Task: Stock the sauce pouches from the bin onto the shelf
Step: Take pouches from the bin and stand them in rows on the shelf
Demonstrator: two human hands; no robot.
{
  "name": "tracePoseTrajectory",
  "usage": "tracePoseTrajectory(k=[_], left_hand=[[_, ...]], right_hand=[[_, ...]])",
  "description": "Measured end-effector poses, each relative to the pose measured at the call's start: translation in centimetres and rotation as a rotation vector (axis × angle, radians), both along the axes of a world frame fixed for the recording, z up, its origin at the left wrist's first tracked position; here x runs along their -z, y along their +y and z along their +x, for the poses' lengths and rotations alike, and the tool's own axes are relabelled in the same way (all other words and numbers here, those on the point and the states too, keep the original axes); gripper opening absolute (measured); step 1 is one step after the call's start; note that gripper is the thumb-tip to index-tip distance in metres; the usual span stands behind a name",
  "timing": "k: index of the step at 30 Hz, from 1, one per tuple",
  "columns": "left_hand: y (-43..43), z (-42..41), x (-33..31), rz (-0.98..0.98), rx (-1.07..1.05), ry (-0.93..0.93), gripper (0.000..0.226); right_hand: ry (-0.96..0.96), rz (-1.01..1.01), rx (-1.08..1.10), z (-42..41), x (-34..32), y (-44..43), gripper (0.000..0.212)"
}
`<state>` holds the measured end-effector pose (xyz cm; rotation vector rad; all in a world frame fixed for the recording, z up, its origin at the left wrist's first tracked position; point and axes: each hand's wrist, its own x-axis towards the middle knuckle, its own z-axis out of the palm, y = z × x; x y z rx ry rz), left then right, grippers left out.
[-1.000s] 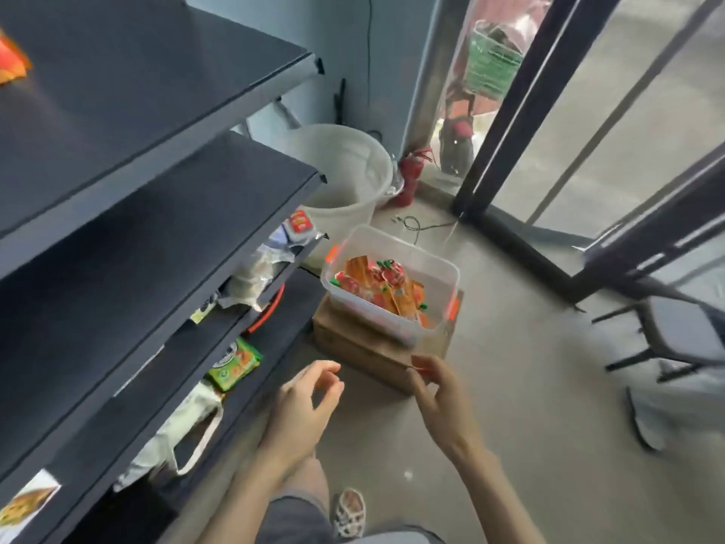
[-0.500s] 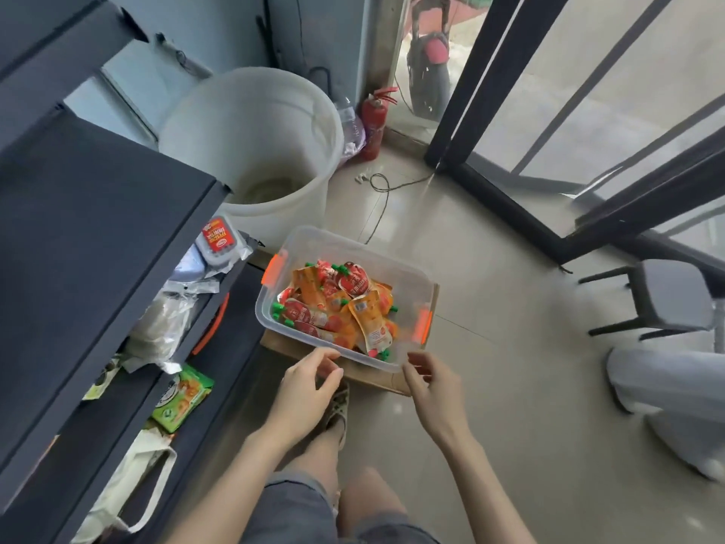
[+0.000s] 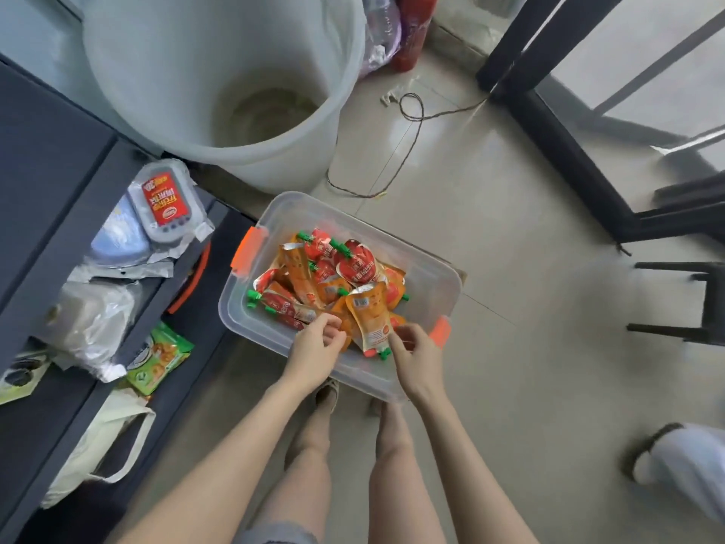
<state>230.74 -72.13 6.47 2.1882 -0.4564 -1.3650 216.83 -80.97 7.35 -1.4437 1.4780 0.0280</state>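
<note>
Pouches (image 3: 333, 284) heaped loose in clear bin (image 3: 439, 284), shelf (image 3: 47, 159) to the left. Left hand (image 3: 316, 353) curled onto red pouch, right hand (image 3: 416, 357) pinching orange pouch (image 3: 370, 321); grip not confirmed. Slick, overlapping: could slip or drag neighbours out.

Bin (image 3: 439, 286) on floor w/ pouches (image 3: 333, 284) inside; shelf (image 3: 47, 182) to its left, bucket (image 3: 219, 72) behind.

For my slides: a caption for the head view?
Both hands reach into the pouch-filled bin beside the shelf.
</note>
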Motion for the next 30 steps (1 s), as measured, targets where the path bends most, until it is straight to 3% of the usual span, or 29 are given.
tracePoseTrajectory(k=[7, 16, 19, 22, 25, 27, 30], left_hand=[[-4.5, -0.2, 8.5, 0.004, -0.06, -0.05, 0.028], [-7.2, 0.7, 16.3, 0.057, 0.274, -0.182, 0.05], [-7.6, 0.9, 16.8, 0.055, 0.325, -0.198, 0.049], [-8.0, 1.9, 16.1, 0.008, 0.317, -0.142, 0.035], [-7.6, 3.4, 14.7, -0.031, 0.157, -0.075, 0.022], [-6.9, 4.0, 13.7, -0.042, -0.001, -0.041, 0.022], [-5.3, 3.8, 12.4, -0.058, -0.236, 0.025, 0.019]], right_hand=[[0.054, 0.134, -0.062, -0.2, 8.9, -2.9, 0.019], [0.019, 0.328, 0.189, 0.4, 17.5, -3.1, 0.039], [0.001, 0.331, 0.239, 0.5, 18.3, -2.2, 0.031], [-0.095, 0.31, 0.31, 0.5, 17.6, -2.2, 0.017], [-0.153, 0.264, 0.32, 1.0, 16.5, -2.5, 0.02], [-0.049, 0.183, 0.315, 1.2, 16.1, -2.1, 0.037], [-0.026, 0.256, 0.545, 1.6, 15.2, -0.8, 0.048]])
